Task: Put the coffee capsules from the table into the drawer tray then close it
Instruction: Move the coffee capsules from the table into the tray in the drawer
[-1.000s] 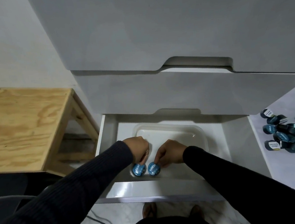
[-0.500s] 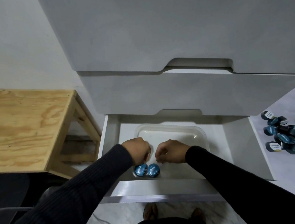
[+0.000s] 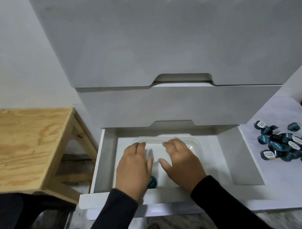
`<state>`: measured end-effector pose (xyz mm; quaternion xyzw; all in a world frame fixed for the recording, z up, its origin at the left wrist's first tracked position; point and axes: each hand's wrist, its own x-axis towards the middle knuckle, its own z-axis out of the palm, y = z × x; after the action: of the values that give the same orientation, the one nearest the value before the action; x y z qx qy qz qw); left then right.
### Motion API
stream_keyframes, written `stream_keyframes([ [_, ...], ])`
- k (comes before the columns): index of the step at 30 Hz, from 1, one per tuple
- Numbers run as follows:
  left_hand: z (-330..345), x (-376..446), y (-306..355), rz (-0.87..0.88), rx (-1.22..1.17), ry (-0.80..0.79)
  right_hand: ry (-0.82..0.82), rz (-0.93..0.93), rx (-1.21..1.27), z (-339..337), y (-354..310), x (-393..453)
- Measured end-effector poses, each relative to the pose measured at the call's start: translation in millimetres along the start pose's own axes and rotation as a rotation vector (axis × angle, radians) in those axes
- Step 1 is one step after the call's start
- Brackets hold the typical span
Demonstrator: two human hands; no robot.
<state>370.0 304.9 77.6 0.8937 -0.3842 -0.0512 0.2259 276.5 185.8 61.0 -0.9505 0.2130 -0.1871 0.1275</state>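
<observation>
The bottom drawer (image 3: 247, 161) of a white cabinet stands pulled out, with a clear plastic tray (image 3: 196, 143) inside it. My left hand (image 3: 134, 168) and my right hand (image 3: 182, 160) hover side by side over the tray, palms down, fingers spread, holding nothing. One blue coffee capsule (image 3: 152, 182) peeks out at the tray's near edge, beside my left wrist; anything else there is hidden by the hand. A heap of several dark and blue capsules (image 3: 290, 144) lies on the white table (image 3: 288, 190) to the right of the drawer.
Two closed drawer fronts (image 3: 164, 108) overhang the back of the open drawer. A wooden stool (image 3: 26, 145) stands to the left, with a dark seat (image 3: 19, 215) below it. My feet show on the floor under the drawer front (image 3: 167, 196).
Both hands let go of the two blue capsules at the tray's near edge, lifted and opened flat above the tray. The view has tilted, showing more of the cabinet.
</observation>
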Motion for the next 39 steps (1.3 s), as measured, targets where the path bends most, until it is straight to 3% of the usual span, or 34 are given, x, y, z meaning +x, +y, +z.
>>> stream_keyframes([
  [5,7,-11,28,0.066,-0.058,0.119,0.063,0.017,0.007,-25,6,-17],
  [12,35,-6,95,0.123,-0.054,0.118,0.11,0.06,0.034,-62,57,-33],
  [20,97,4,229,0.135,-0.098,0.126,0.119,0.074,-0.019,-127,199,-68],
  [24,138,0,302,0.139,-0.174,0.073,0.093,0.17,-0.016,-155,283,-94],
  [30,191,-6,365,0.036,-0.259,-0.031,-0.069,0.295,0.034,-152,359,-119],
  [39,288,37,358,-0.22,-0.255,-0.156,-0.221,0.294,0.08,-101,405,-102],
])
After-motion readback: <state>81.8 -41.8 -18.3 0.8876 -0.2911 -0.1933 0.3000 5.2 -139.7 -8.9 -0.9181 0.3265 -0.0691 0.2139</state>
